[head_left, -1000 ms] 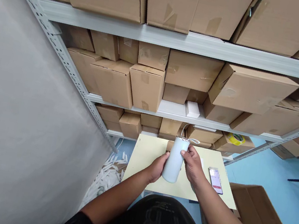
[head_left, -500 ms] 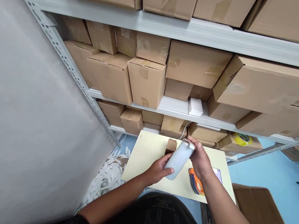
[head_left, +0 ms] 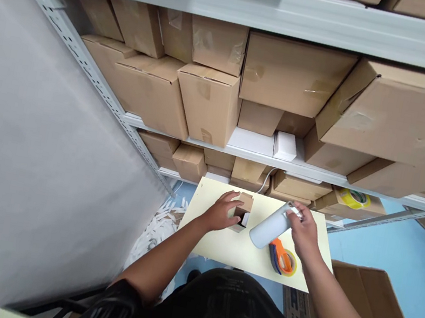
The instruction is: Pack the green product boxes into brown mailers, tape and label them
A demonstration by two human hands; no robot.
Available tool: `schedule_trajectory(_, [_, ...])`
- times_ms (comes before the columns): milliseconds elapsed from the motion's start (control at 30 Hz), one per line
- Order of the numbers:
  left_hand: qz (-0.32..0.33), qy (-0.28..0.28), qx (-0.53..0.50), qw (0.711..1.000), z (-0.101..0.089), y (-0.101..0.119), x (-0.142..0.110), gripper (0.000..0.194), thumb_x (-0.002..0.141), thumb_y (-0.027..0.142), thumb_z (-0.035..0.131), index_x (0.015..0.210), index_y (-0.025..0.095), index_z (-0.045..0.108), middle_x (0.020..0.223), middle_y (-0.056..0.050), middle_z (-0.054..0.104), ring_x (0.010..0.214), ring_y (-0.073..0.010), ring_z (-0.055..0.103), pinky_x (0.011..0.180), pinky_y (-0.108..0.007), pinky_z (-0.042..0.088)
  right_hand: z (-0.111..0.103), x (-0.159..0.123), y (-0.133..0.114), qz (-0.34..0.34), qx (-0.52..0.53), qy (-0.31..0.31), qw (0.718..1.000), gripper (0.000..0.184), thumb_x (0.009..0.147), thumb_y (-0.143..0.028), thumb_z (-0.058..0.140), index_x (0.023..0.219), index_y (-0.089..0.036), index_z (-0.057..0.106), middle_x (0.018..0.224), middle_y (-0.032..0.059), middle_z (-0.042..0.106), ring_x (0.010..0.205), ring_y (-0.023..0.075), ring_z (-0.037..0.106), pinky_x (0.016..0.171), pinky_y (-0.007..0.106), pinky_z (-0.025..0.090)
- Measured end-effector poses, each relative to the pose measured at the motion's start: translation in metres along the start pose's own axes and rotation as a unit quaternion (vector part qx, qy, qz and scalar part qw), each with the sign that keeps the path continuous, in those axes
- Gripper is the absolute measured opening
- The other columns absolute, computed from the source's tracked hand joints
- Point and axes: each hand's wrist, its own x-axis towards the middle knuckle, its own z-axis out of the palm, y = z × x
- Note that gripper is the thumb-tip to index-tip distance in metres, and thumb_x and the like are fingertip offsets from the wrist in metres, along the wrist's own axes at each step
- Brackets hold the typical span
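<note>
My right hand (head_left: 303, 225) grips a pale blue-grey cylindrical bottle (head_left: 269, 228) by its shiny top end. The bottle is tilted, its wide base pointing down to the left, above the pale yellow table (head_left: 208, 249). Beside a small open cardboard box (head_left: 246, 202) is my left hand (head_left: 223, 211), with its fingers spread and curving toward the box's left side. Whether the fingers touch the box I cannot tell. The box stands upright with its flap raised and something white showing inside. Just below the bottle lies an orange and blue tape dispenser (head_left: 281, 256) with yellow tape.
Shelving (head_left: 239, 7) packed with cardboard boxes (head_left: 293, 74) rises behind the table. A small white box (head_left: 285, 146) and a yellow tape roll (head_left: 354, 199) sit on it. White shredded strips (head_left: 156, 234) lie at floor left; a large open carton (head_left: 376, 303) stands right.
My left hand has let go of the bottle and moved left to the small box. My right hand has carried the bottle right and tilted it further. The view has shifted.
</note>
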Motion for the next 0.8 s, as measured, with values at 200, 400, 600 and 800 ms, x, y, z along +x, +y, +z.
schedule_trajectory(200, [-0.082,-0.082,-0.001,0.993,0.016,-0.051,0.014,0.089,0.057,0.041,0.094,0.138,0.022,0.065,0.164,-0.015,0.039,0.152,-0.0404,0.035,0.125,-0.053,0.031,0.010,0.028,-0.003,-0.053,0.030,0.019,0.998,0.057,0.076,-0.051,0.078,0.122,-0.020,0.064,0.126,0.0132,0.069,0.116,0.0292,0.064,0.103,0.047,0.050])
schedule_trajectory(400, [-0.071,-0.059,-0.060,0.994,0.030,-0.065,0.010,0.080,0.062,0.031,0.090,0.136,0.022,0.063,0.157,-0.014,0.048,0.145,-0.0380,0.045,0.123,-0.053,0.031,0.060,0.030,0.016,-0.072,0.046,-0.074,0.994,0.069,0.071,-0.048,0.083,0.130,-0.020,0.060,0.134,0.0151,0.066,0.126,0.0301,0.061,0.110,0.047,0.047])
schedule_trajectory(600, [-0.086,-0.012,-0.093,0.992,0.030,-0.069,-0.002,0.075,0.062,0.032,0.092,0.131,0.022,0.063,0.155,-0.016,0.049,0.141,-0.0388,0.049,0.117,-0.056,0.038,0.079,0.029,0.029,-0.079,-0.009,-0.101,0.992,0.070,0.074,-0.047,0.080,0.135,-0.021,0.056,0.128,0.0129,0.069,0.117,0.0280,0.064,0.106,0.047,0.049])
schedule_trajectory(800, [-0.103,0.005,-0.077,0.992,0.040,-0.076,-0.007,0.079,0.064,0.032,0.091,0.136,0.020,0.059,0.148,-0.017,0.057,0.132,-0.0379,0.058,0.110,-0.054,0.046,0.082,0.027,0.030,-0.112,-0.020,-0.120,0.986,0.068,0.076,-0.046,0.079,0.135,-0.022,0.056,0.130,0.0129,0.068,0.122,0.0285,0.063,0.107,0.046,0.050])
